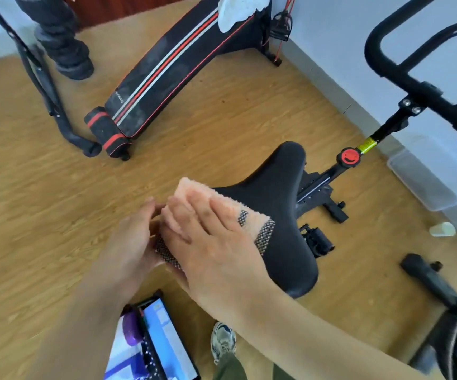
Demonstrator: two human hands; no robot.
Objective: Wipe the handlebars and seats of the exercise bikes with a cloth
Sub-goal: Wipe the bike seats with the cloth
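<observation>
Cloth (194, 187): we are reading it as soft, light terry, folded thick; it is lying on the wide end of the seat (285, 215), on the side toward us, and hanging past the edge.
Seat: we are judging it firm padding under a smooth cover, so the cloth is likely to slide easily.
Right hand (213, 242): pressing flat on the cloth, fingers straight, curling round nothing.
Left hand (131, 242): reaching the cloth's loose end; the right hand is covering its fingertips, so we cannot tell whether it is pinching.
Where to hold: we are favouring a flat palm on top and the loose end gathered underneath.
Hard to see: the handlebars (413, 78) are blurring and running off the right edge.
</observation>
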